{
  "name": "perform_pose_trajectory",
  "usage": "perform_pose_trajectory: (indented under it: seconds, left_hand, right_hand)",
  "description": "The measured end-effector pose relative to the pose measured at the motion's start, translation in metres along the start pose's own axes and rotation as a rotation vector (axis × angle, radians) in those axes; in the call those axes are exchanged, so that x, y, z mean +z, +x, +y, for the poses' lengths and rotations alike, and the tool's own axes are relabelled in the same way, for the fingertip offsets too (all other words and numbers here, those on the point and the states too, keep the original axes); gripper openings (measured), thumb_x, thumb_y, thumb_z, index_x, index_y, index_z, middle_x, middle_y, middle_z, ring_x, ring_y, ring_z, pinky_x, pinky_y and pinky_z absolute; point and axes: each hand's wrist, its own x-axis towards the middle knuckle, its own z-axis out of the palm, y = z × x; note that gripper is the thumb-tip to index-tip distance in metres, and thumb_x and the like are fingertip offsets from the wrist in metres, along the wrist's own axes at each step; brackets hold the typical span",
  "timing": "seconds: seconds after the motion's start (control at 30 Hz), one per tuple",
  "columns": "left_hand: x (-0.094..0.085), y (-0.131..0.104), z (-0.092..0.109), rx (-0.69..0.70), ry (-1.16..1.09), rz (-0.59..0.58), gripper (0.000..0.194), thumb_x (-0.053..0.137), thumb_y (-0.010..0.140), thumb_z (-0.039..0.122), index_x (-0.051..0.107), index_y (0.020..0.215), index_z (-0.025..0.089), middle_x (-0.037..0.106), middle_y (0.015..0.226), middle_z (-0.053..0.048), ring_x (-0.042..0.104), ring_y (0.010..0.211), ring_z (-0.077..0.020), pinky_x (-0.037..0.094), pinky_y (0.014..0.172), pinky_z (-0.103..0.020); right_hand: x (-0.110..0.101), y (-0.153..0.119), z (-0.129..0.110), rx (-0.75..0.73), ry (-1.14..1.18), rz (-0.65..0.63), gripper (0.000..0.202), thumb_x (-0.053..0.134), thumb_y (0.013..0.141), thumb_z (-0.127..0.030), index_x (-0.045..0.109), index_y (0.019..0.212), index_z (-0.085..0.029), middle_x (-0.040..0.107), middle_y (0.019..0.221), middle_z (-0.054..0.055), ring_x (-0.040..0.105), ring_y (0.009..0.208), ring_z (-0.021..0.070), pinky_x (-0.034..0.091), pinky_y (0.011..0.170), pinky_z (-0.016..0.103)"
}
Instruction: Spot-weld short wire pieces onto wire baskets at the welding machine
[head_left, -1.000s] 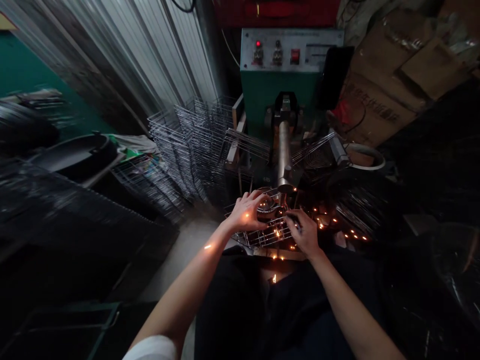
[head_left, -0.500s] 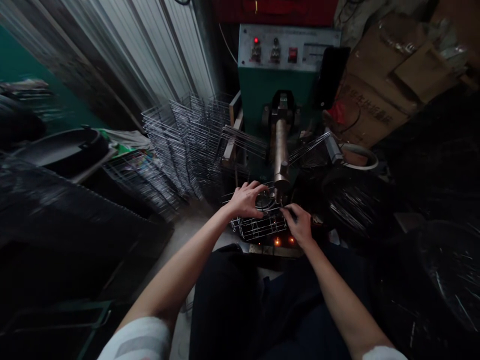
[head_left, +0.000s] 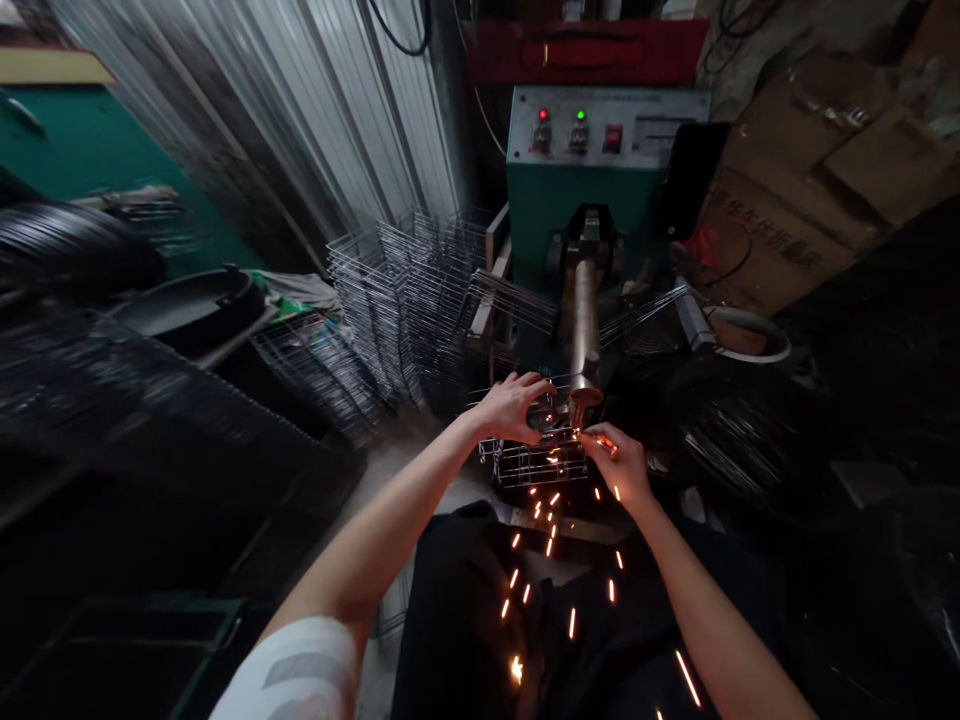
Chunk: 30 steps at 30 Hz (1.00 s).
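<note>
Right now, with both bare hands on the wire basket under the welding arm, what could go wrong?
1. Sparks fly toward the lap and forearms; they may burn skin or cloth.
2. The right hand sits close beside the electrode tip, so a burn or pinch seems possible.
3. The left hand presses the wire basket; freshly welded wire may be hot.

Two hands: left hand [head_left: 511, 405], right hand [head_left: 621, 468]; one wire basket [head_left: 536, 462].

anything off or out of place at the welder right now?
Sparks shower from the wire basket under the copper rod onto the person's dark lap, close to the bare left hand and right hand. Nothing looks askew or damaged.
</note>
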Motion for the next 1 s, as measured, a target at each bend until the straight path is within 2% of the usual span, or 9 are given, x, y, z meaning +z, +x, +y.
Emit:
perform_pose_trajectory:
  seconds: [0.1, 0.17, 0.27, 0.37, 0.5, 0.67, 0.77, 0.87, 1.0]
  left_hand:
    - [0.009, -0.034, -0.031, -0.060, -0.173, 0.114, 0.122, 0.091, 0.051, 0.044, 0.028, 0.154, 0.036, 0.029, 0.161, -0.010, 0.021, 0.146, -0.0491, 0.016, 0.115, -0.071]
    - [0.031, -0.064, -0.059, -0.156, -0.443, 0.201, 0.145, 0.095, 0.044, 0.044, 0.008, 0.159, 0.032, 0.012, 0.166, -0.014, 0.010, 0.151, -0.0470, 0.014, 0.119, -0.066]
    - [0.079, -0.094, -0.087, -0.302, -1.044, 0.131, 0.150, 0.093, 0.051, 0.038, -0.015, 0.155, 0.040, 0.001, 0.168, -0.015, 0.021, 0.151, -0.0417, 0.031, 0.115, -0.062]
    - [0.115, -0.099, -0.087, -0.283, -1.399, 0.134, 0.140, 0.091, 0.054, 0.028, -0.004, 0.156, 0.044, 0.023, 0.164, -0.013, 0.039, 0.144, -0.0366, 0.036, 0.114, -0.056]
    - [0.115, -0.100, -0.068, -0.297, -1.438, 0.312, 0.116, 0.089, 0.056, 0.022, 0.025, 0.152, 0.037, 0.044, 0.148, -0.011, 0.051, 0.132, -0.0331, 0.042, 0.110, -0.051]
    - [0.106, -0.129, -0.023, -0.234, -1.274, 0.363, 0.113, 0.091, 0.052, 0.019, 0.029, 0.145, 0.038, 0.043, 0.142, -0.009, 0.053, 0.127, -0.0303, 0.047, 0.104, -0.048]
    - [0.116, -0.136, 0.017, -0.186, -1.176, 0.340, 0.116, 0.092, 0.051, 0.021, 0.026, 0.145, 0.037, 0.042, 0.144, -0.010, 0.051, 0.130, -0.0302, 0.045, 0.106, -0.046]
    - [0.130, -0.123, 0.054, -0.160, -1.086, 0.357, 0.101, 0.091, 0.050, 0.023, 0.036, 0.134, 0.032, 0.047, 0.141, -0.009, 0.051, 0.130, -0.0301, 0.048, 0.102, -0.042]
    - [0.145, -0.094, 0.083, -0.173, -0.945, 0.372, 0.073, 0.088, 0.054, 0.028, 0.051, 0.117, 0.025, 0.052, 0.136, -0.008, 0.055, 0.124, -0.0286, 0.054, 0.091, -0.035]
  right_hand:
    - [-0.016, -0.011, 0.004, 0.111, 0.165, -0.008, 0.027, 0.073, 0.084, -0.044, 0.070, 0.096, -0.020, 0.073, 0.095, 0.006, 0.069, 0.090, 0.0225, 0.053, 0.081, 0.032]
    - [-0.028, -0.024, 0.007, 0.251, 0.343, 0.025, 0.034, 0.080, 0.078, -0.045, 0.069, 0.097, -0.019, 0.074, 0.100, 0.008, 0.069, 0.095, 0.0229, 0.054, 0.084, 0.032]
    - [-0.039, -0.044, 0.010, 0.477, 0.566, 0.120, 0.045, 0.089, 0.067, -0.047, 0.066, 0.094, -0.019, 0.075, 0.098, 0.008, 0.071, 0.084, 0.0201, 0.057, 0.071, 0.028]
    - [-0.036, -0.059, 0.003, 0.607, 0.640, 0.195, 0.052, 0.094, 0.061, -0.046, 0.063, 0.092, -0.018, 0.073, 0.083, 0.004, 0.064, 0.061, 0.0109, 0.051, 0.052, 0.018]
    - [-0.021, -0.074, -0.026, 0.638, 0.675, 0.138, 0.053, 0.092, 0.065, -0.047, 0.059, 0.094, -0.018, 0.067, 0.069, -0.002, 0.050, 0.045, 0.0037, 0.038, 0.040, 0.010]
    - [-0.015, -0.085, -0.089, 0.607, 0.695, -0.255, 0.040, 0.082, 0.079, -0.046, 0.057, 0.090, -0.018, 0.061, 0.059, -0.004, 0.040, 0.033, 0.0019, 0.025, 0.032, 0.011]
    - [-0.028, -0.083, -0.117, 0.508, 0.664, -0.449, 0.037, 0.076, 0.084, -0.050, 0.064, 0.097, -0.017, 0.069, 0.074, 0.003, 0.061, 0.049, 0.0104, 0.046, 0.044, 0.017]
    - [-0.043, -0.077, -0.123, 0.312, 0.354, -0.567, 0.031, 0.066, 0.092, -0.047, 0.069, 0.103, -0.018, 0.072, 0.092, 0.007, 0.071, 0.079, 0.0196, 0.056, 0.070, 0.028]
    - [-0.046, -0.071, -0.094, -0.090, -0.237, -0.476, 0.018, 0.056, 0.099, -0.026, 0.071, 0.095, -0.020, 0.072, 0.089, 0.006, 0.067, 0.083, 0.0210, 0.054, 0.076, 0.033]
